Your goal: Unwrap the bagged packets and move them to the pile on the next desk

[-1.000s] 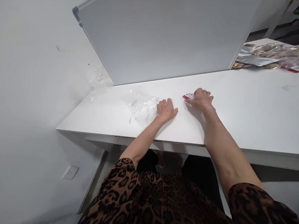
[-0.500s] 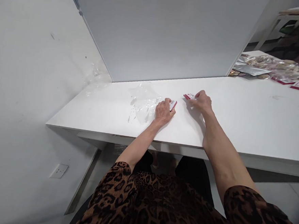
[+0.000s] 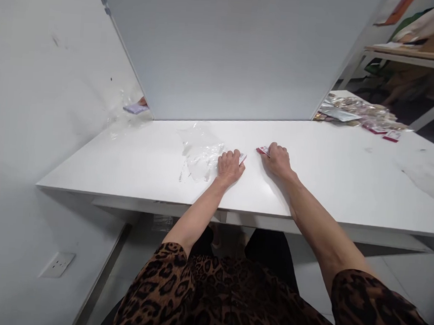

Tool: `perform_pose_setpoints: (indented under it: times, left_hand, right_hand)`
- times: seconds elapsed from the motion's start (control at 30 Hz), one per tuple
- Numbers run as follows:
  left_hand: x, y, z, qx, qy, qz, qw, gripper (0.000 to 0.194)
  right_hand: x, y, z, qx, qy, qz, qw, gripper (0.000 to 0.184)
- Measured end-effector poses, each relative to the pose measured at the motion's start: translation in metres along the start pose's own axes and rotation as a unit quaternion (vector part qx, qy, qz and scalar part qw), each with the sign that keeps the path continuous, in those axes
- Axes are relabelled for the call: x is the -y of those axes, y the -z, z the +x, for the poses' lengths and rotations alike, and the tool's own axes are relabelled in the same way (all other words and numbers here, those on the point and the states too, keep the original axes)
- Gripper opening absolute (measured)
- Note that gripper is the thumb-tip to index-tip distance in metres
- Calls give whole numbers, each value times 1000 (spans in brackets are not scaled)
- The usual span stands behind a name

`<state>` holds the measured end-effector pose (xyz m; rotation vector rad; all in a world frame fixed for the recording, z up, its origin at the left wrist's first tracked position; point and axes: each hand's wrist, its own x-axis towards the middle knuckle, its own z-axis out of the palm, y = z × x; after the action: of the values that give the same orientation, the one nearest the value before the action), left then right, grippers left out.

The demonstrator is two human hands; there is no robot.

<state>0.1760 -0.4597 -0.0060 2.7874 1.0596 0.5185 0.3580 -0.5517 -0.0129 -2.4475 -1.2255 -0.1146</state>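
Head camera: looks down past two patterned sleeves to a white table, with both bare hands over it, near each other.
Left hand: the left hand is curled, gripping a small white card whose edge shows between thumb and forefinger; the rest is hidden under the palm.
Right hand: the right hand is closed on a red-and-white card piece, which sticks out past the fingertips toward the other hand; whether it is one card or several cannot be told.
Clear film: a crumpled transparent sheet lies flat on the tabletop, just beside the left hand on its outer side.
Panel: a large grey-white board stands on the table beyond both hands.
Left edge of panel: a lilac item shows there, with more clear plastic near the wall.
Far right: a heap of shiny packets lies by the panel's other edge, red-edged labels at its near side.
Background: a second table stands beyond the heap.
Wall: a socket sits low on the left.
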Motion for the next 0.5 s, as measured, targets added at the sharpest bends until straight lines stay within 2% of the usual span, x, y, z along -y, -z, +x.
perform_pose_setpoints:
  times: [0.13,0.23,0.33,0.4,0.5]
  left_hand:
    - [1,2,1,-1,-3,-4,1000,27]
    - [2,3,1,-9,-5,-2,1000,26]
    - [2,2,0,-19,-5,7,1000,26]
    - [3,1,0,-17,-7,12,1000,27]
    - [2,1,-1,-17,-13,20,1000,29]
  right_hand:
    - [-15,13,-10,-30,-13,-2,999,26]
    - [-37,28,-26,-29,-17,-17,999,19]
    - [-68,45,-44,-22,-65,54,996,19]
    - [-96,56,-55,-38,-141,188,971,32]
    - [-143,71,-59,-107,-244,379,886,48]
